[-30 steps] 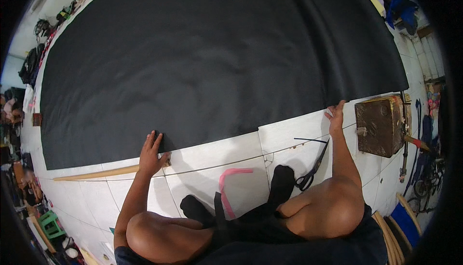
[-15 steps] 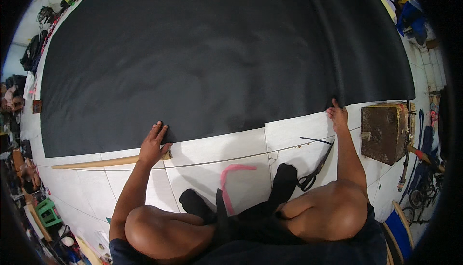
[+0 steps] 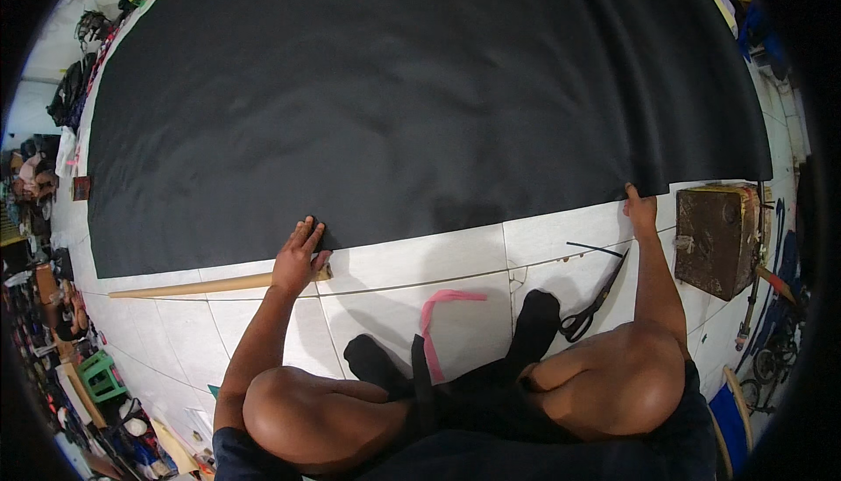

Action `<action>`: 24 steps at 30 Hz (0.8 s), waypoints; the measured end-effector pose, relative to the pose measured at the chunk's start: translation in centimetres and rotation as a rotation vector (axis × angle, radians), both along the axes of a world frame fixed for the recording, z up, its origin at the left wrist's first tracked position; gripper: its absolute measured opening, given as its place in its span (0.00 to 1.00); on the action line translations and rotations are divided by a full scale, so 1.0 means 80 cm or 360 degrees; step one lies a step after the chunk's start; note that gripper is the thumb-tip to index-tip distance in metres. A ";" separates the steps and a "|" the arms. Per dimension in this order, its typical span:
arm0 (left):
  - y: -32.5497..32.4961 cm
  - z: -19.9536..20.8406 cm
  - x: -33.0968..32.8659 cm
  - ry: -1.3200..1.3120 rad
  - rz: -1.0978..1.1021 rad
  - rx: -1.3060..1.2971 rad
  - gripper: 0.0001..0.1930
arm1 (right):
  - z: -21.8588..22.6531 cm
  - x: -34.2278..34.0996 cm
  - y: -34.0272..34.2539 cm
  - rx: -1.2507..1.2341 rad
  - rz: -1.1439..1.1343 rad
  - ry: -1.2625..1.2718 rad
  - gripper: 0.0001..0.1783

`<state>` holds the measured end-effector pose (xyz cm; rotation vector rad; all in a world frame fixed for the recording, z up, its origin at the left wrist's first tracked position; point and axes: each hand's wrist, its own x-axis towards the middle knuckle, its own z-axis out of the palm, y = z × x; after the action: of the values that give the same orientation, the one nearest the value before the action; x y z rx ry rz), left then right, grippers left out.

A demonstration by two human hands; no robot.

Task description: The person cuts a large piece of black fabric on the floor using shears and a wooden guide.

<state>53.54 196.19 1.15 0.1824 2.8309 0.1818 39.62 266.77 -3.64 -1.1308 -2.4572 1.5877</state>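
Ok, L hand (image 3: 296,262) splayed flat on blk sheet (image 3: 377,113), R hand (image 3: 643,209) pinching its edge (image 3: 596,201)

Across the upper frame, a sheet (image 3: 394,113) is covering the floor (image 3: 561,222). The left hand (image 3: 300,258) is resting on its lower edge, left of centre; the right hand (image 3: 642,209) is touching that edge, right of centre. At left, a pole (image 3: 201,285) is lying below the sheet. At lower centre, a strip (image 3: 429,332) is lying between the feet (image 3: 536,310); scissors (image 3: 599,298) are lying to their right. A box (image 3: 714,240) is sitting farther right.
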 end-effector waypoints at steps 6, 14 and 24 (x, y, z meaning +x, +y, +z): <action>-0.008 -0.008 0.004 0.0048 -0.0085 -0.0026 0.29 | -0.007 -0.002 0.002 -0.0008 -0.0031 0.0033 0.13; -0.012 -0.016 0.011 0.0209 -0.0160 -0.0025 0.25 | -0.019 0.001 0.008 -0.0015 -0.0041 0.0136 0.18; -0.012 0.000 0.015 0.0128 0.0160 0.0257 0.30 | -0.039 0.006 0.036 0.0132 0.0005 0.0063 0.19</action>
<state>54.72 195.21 1.17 0.0837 2.9072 0.4354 40.13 269.61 -6.73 -1.0736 -2.4755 1.4790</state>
